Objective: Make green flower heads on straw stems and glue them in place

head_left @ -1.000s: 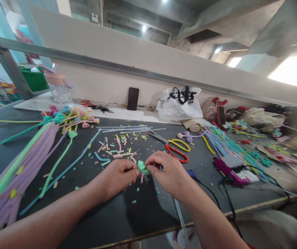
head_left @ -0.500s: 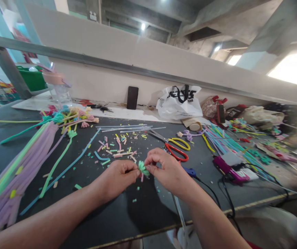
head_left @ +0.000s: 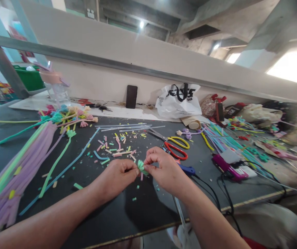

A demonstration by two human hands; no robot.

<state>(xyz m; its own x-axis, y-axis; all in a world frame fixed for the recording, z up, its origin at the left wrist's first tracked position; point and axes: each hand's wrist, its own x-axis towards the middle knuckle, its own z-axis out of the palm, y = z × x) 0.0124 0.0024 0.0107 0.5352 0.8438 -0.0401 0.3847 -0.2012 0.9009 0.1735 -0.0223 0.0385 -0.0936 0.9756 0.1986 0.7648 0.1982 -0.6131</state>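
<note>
My left hand (head_left: 117,176) and right hand (head_left: 164,169) meet, both pinching a small green knotted piece (head_left: 141,167). It looks like pipe cleaner, though it's blurry. Red scissors (head_left: 175,151) lie just beyond.

**No print reads clearly**

White plastic bag (head_left: 179,100) at the back of the table (head_left: 127,211) carries bold black lettering — creased and folded, so the letters cannot be made out; fine print lines on its left side are too small to read; a small sign (head_left: 89,13) high on the far wall — likewise unreadable.
</note>
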